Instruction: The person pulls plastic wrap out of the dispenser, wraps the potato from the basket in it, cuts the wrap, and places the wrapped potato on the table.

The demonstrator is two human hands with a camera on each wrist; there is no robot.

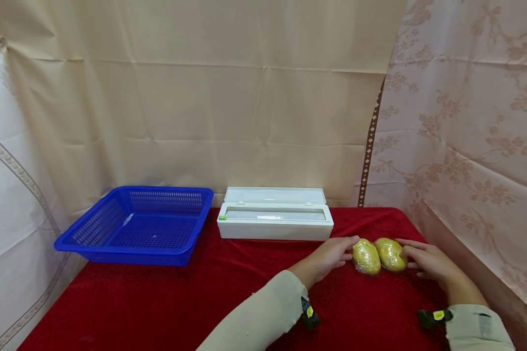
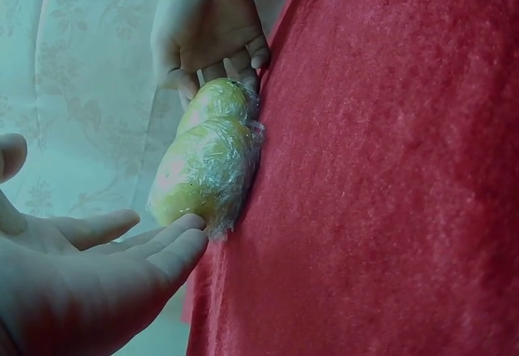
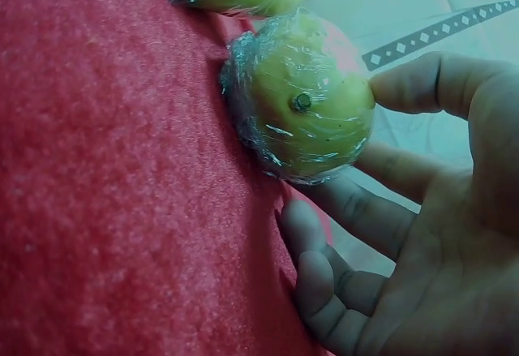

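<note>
Two yellow-green mangoes in clear plastic wrap lie side by side on the red cloth at the right. My left hand [image 1: 332,254] is at the outer side of the left wrapped mango [image 1: 366,257]; its fingers are fairly straight, fingertips right at the wrap, thumb held away in the left wrist view. On the other side, my right hand [image 1: 431,263] holds the right wrapped mango [image 1: 392,255]. In the right wrist view its thumb [image 3: 413,87] presses that mango's side near the stem scar, and the index and middle fingers run behind it, their tips partly hidden.
A white cling-film dispenser box [image 1: 275,231] with its lid [image 1: 274,195] raised stands at the back middle. To its left is a blue plastic basket [image 1: 136,255]. A beige curtain [image 1: 228,107] hangs behind the table, and a floral curtain [image 1: 478,126] closes the right side.
</note>
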